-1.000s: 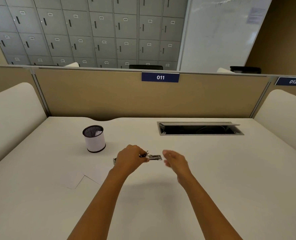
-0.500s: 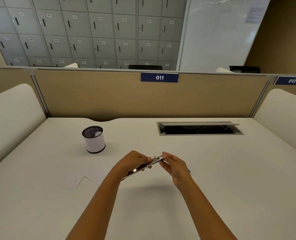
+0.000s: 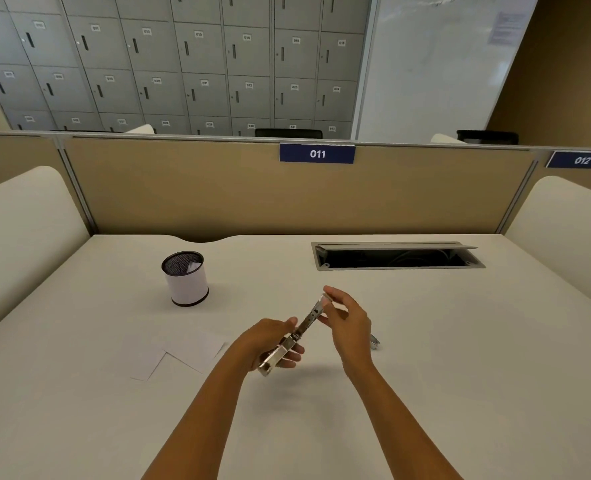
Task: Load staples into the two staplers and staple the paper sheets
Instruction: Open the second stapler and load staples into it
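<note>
Since a moment ago you've tilted the stapler up off the desk. Your left hand wraps its base; your right hand pinches the raised tip. Divider tags read 011 and 012. Two paper sheets lie left of your fingers; a second stapler peeks out right.

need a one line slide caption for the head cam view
Both hands hold an opened stapler above the desk, paper sheets and a mesh pen cup to the left.
</note>
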Action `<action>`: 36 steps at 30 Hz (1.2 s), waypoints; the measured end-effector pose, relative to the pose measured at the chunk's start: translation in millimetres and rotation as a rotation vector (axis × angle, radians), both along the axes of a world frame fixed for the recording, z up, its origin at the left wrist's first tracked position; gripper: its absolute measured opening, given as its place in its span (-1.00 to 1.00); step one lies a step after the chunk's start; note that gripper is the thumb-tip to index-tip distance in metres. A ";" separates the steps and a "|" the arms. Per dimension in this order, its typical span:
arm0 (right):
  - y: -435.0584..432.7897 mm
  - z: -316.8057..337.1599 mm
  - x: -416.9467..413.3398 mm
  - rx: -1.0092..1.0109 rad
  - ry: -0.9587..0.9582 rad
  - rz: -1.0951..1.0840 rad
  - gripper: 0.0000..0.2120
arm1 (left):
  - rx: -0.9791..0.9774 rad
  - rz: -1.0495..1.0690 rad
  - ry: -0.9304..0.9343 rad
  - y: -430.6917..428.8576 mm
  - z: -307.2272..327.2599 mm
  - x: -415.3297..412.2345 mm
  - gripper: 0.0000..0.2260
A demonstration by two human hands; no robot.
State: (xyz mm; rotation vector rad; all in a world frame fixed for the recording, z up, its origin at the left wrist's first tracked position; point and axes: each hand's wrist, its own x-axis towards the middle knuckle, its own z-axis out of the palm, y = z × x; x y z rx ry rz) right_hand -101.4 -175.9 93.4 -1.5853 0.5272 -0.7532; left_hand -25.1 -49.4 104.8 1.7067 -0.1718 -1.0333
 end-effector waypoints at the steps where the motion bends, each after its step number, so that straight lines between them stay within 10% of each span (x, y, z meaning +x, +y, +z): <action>1: 2.1 1.9 -2.0 -0.117 -0.021 0.024 -0.77 | -0.057 0.043 0.126 1.0 -0.9 -0.2 -0.65; 16: 8.8 -11.7 -24.3 -0.745 0.265 0.702 -0.24 | -0.234 0.162 0.439 6.2 -16.7 7.8 -0.70; 21: 11.9 -12.4 -26.6 -0.579 0.126 0.549 -0.49 | -0.259 0.165 0.422 2.4 -14.2 2.7 -0.77; 32: -4.7 -15.9 -30.3 -0.521 0.061 0.262 -0.60 | -0.144 0.461 -0.183 8.5 -17.2 6.4 -0.83; 36: -17.2 -25.8 -37.2 -0.462 0.159 0.242 -0.61 | 0.223 0.530 -0.678 30.1 -30.6 18.5 -0.76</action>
